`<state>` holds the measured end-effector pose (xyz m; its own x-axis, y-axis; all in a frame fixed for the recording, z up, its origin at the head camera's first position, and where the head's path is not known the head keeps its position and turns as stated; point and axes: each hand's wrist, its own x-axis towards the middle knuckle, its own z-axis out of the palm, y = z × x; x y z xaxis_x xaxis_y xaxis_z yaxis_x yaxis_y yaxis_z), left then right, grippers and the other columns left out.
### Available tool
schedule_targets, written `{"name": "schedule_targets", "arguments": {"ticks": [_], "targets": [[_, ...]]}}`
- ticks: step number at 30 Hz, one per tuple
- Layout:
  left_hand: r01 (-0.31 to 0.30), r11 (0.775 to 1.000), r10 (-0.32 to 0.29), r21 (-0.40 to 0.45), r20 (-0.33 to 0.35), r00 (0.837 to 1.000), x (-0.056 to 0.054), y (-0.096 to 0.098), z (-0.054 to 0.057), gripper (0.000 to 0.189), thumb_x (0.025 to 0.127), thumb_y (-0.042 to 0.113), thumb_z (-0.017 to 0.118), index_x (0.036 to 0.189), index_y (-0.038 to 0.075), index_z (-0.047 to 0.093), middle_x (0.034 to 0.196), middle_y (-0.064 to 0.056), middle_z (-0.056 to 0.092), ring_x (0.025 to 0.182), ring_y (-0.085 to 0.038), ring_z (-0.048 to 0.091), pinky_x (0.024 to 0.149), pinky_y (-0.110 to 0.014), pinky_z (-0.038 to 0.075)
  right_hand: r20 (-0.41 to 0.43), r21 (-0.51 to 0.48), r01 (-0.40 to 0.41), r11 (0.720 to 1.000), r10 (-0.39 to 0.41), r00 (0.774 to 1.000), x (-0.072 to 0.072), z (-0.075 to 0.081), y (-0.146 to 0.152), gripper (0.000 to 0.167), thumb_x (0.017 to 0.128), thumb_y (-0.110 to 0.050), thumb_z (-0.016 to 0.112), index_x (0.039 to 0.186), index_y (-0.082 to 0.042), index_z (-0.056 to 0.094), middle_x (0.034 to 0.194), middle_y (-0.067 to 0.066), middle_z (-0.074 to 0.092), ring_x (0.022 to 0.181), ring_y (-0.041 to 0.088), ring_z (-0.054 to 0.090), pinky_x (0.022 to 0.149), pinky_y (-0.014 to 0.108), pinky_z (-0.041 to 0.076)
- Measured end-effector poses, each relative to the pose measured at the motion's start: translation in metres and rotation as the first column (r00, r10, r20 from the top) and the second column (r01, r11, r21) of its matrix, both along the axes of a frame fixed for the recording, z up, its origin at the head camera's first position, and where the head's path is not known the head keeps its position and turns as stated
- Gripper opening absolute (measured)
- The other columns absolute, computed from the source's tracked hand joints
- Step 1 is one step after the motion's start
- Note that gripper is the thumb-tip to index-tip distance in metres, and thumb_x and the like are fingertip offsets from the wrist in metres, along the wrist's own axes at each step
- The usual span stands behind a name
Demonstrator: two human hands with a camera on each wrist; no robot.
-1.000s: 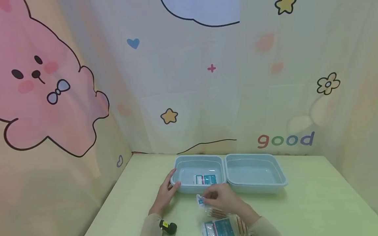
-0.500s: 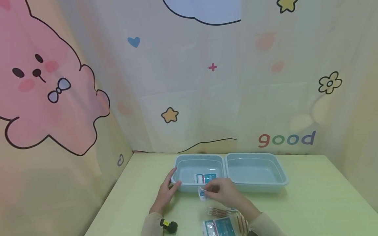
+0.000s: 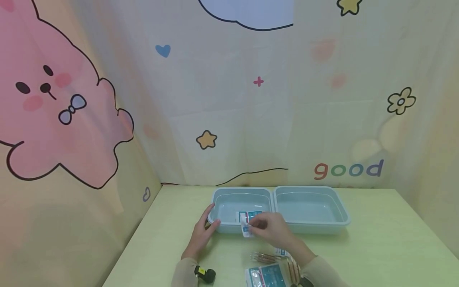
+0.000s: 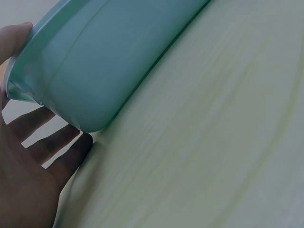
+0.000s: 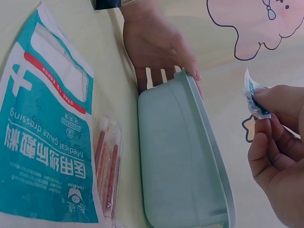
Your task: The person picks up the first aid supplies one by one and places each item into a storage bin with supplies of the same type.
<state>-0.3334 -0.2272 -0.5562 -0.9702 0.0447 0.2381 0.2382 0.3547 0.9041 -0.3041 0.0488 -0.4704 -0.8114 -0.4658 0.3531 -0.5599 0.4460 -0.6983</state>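
Observation:
My right hand (image 3: pixel 274 230) pinches a small white-and-blue sachet (image 5: pixel 254 96) between thumb and fingers. In the head view the sachet hangs at the front rim of the left pale-blue tub (image 3: pixel 229 230). My left hand (image 3: pixel 198 237) holds that tub's front left corner, its thumb at the rim and fingers spread against the outer end wall (image 4: pixel 42 147). Inside the tub lies a white-and-teal packet (image 3: pixel 243 216), partly hidden by the sachet and right hand. Below the right hand lie a medical gauze dressing packet (image 5: pixel 47 137) and clear pouches of brown sticks (image 5: pixel 108 166).
A second pale-blue tub (image 3: pixel 311 228) stands against the right side of the first. Another small white-and-blue sachet (image 3: pixel 281 252) lies partly under the right wrist. A printed curtain (image 3: pixel 229 103) hangs behind the yellow-green table (image 3: pixel 380 239).
My right hand has lifted the sachet up and forward from the table by the pouches to the left tub's front rim. The left hand has stayed at the tub corner.

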Motion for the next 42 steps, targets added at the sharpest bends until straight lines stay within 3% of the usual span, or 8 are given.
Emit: {"name": "schedule_targets", "arguments": {"ticks": [13,27,36,42], "targets": [[0.002,1.0,-0.001,-0.015,0.007,1.0,0.002,0.0,0.002,0.06,0.097,0.034,0.059,0.151,0.031,0.033,0.159,-0.009,0.03,0.142,-0.037,0.034,0.111,-0.057,0.037,-0.054,-0.064,0.051,0.997,-0.055,0.997,-0.003,0.002,-0.001,0.005,0.086,-0.018,0.074,0.091,-0.019,0.073,0.082,-0.011,0.069,0.071,0.0,0.062,0.065,0.02,0.055],[-0.002,1.0,0.002,-0.017,0.001,1.0,-0.001,0.0,-0.001,0.062,0.096,0.036,0.06,0.151,0.031,0.033,0.159,-0.009,0.03,0.141,-0.038,0.035,0.11,-0.057,0.037,0.0,-0.107,0.123,0.987,-0.123,0.992,-0.005,0.003,0.0,0.006,0.085,-0.02,0.075,0.091,-0.02,0.073,0.084,-0.009,0.07,0.074,0.003,0.063,0.066,0.019,0.056],[-0.009,1.0,0.009,-0.006,0.01,1.0,-0.001,0.0,-0.001,0.062,0.096,0.039,0.06,0.151,0.034,0.033,0.159,-0.009,0.029,0.141,-0.038,0.035,0.11,-0.057,0.037,0.081,-0.133,0.168,0.977,-0.158,0.984,-0.008,0.006,-0.001,0.008,0.084,-0.02,0.076,0.091,-0.019,0.072,0.089,-0.006,0.072,0.078,0.007,0.066,0.069,0.018,0.056],[-0.007,1.0,0.007,-0.006,0.017,1.0,-0.003,0.001,-0.001,0.063,0.095,0.04,0.061,0.151,0.034,0.033,0.159,-0.009,0.029,0.141,-0.038,0.035,0.11,-0.057,0.038,0.059,-0.154,0.159,0.975,-0.151,0.987,-0.011,0.004,0.0,0.006,0.084,-0.017,0.076,0.089,-0.018,0.072,0.086,-0.005,0.072,0.073,0.005,0.064,0.065,0.019,0.056]]}}
